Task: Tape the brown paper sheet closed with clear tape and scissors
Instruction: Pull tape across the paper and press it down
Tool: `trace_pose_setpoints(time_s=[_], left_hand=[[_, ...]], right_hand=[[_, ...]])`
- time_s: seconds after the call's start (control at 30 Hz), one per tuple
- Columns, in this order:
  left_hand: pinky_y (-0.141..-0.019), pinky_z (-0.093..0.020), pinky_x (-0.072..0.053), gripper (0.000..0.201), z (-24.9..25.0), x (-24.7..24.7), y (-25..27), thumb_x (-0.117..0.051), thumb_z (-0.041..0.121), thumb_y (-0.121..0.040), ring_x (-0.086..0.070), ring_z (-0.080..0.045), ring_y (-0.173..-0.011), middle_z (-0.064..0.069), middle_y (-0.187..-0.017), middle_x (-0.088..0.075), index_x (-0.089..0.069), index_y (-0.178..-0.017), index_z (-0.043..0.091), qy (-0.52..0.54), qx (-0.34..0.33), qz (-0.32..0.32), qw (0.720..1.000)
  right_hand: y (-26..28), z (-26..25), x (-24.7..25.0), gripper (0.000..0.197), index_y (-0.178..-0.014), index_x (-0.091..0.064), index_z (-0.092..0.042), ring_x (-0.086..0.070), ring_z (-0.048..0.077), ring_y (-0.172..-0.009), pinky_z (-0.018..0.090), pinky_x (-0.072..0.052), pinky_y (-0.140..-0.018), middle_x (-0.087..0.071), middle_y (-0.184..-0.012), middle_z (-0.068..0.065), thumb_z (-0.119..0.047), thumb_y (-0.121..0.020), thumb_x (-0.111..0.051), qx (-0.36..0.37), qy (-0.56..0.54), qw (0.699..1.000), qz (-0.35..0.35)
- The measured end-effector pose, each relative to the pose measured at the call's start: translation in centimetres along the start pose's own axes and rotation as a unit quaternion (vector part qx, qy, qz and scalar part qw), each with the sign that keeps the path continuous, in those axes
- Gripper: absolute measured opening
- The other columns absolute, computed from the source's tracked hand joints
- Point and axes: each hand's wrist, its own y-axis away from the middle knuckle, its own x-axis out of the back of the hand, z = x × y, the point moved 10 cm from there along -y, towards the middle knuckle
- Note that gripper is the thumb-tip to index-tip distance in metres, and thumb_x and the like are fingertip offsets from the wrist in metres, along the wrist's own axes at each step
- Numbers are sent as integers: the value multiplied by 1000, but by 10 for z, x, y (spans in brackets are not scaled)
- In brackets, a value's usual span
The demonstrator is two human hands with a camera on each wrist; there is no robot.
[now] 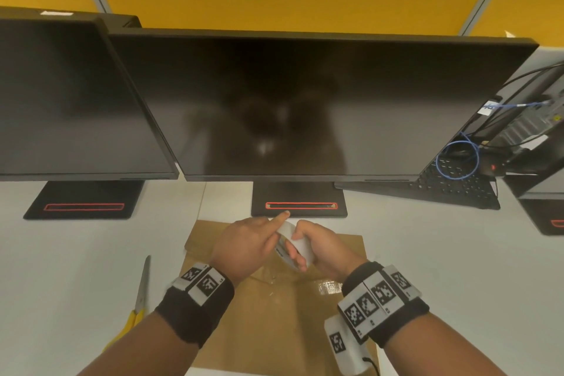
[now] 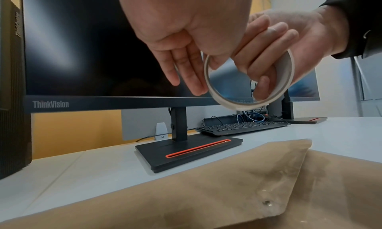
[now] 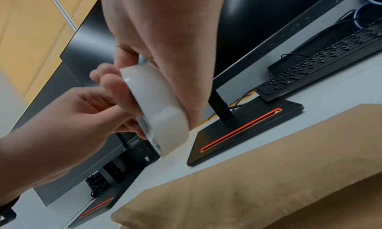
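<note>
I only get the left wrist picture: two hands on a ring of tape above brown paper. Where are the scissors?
Observer: The scissors lie on the desk left of the brown paper, untouched, yellow handles nearest the person.
Visitor: Any tape stuck down yet?
Observer: Yes, the head view shows a shiny clear strip on the paper's right side.
Visitor: Is the roll plain?
Observer: No, the right wrist view shows dark print along the tape roll's inner rim.

The scissors (image 1: pixel 141 290) have yellow handles half hidden behind the left arm (image 1: pixel 158 342). The brown paper (image 1: pixel 274 330) runs off the bottom edge. The tiny print on the tape roll (image 3: pixel 154 102) is too blurry to read.
</note>
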Motion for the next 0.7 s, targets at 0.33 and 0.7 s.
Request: trace_pose_setpoints(time_s=[0.33,0.7], left_hand=[[-47,-17,-50,45,3,5,0,-38,31,-85,-62,-9,-56,9,-66,-67,-66,-120,21,-47,-13,8,999],[-46,-16,-49,46,5,7,1,-37,31,-84,-60,-10,-56,8,-66,-63,-66,-119,21,-57,-16,10,998]], right_hand=[[0,-3,-4,35,-46,-53,-10,-37,20,-45,31,-38,-57,-40,-40,4,-31,-71,-41,-7,5,1000,6],[-1,1,-6,12,-42,-51,-11,-33,19,-42,26,-33,-48,-40,-41,4,-11,-51,-42,-7,-10,1000,4]])
